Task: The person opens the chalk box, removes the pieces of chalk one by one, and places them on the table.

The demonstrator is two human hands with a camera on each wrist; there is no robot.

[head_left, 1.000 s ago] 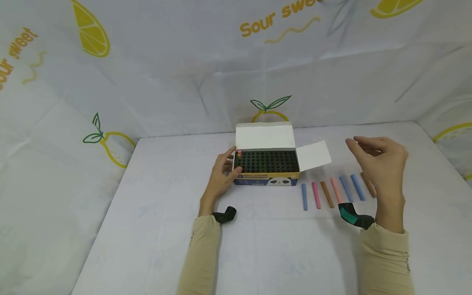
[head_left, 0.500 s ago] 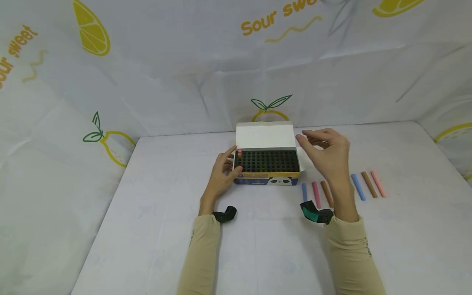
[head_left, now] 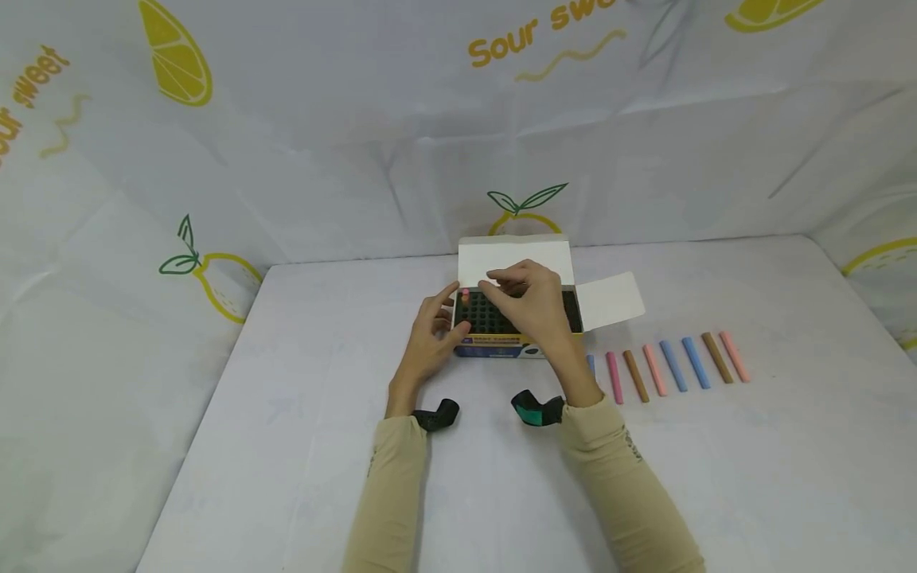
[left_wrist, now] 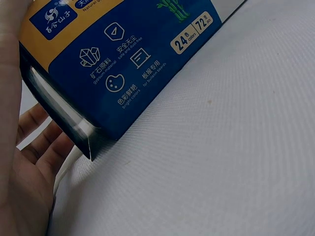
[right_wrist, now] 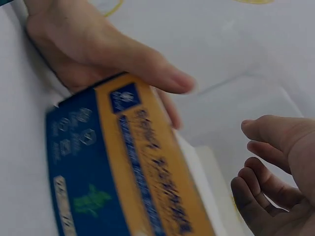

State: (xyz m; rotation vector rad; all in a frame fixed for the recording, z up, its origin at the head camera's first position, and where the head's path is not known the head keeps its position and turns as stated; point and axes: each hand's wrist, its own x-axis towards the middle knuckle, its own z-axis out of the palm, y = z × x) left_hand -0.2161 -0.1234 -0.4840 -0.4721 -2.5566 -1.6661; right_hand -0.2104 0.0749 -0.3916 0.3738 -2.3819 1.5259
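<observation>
A blue and yellow chalk box [head_left: 494, 350] stands with its white lid raised, showing a dark insert [head_left: 478, 318] full of round holes. At its left back corner, pink and orange chalk ends [head_left: 466, 295] show. My left hand [head_left: 428, 334] grips the box's left end, thumb over the front edge and fingers along the side; the left wrist view shows these fingers [left_wrist: 47, 140] beside the end panel. Over the middle of the box hovers my right hand [head_left: 533, 306], fingers loosely bent. No chalk shows between its fingers in the right wrist view, where the hand [right_wrist: 280, 167] is apart from the box.
Right of the box, several chalk sticks [head_left: 673, 366] in blue, pink, brown and salmon lie in a row. A white side flap [head_left: 612, 301] sticks out from the box's right end. A white lemon-printed cloth [head_left: 344, 175] rises behind the table [head_left: 286, 382].
My right hand has swept left from above the chalk row to over the box, uncovering the sticks on the right. My left hand has stayed on the box.
</observation>
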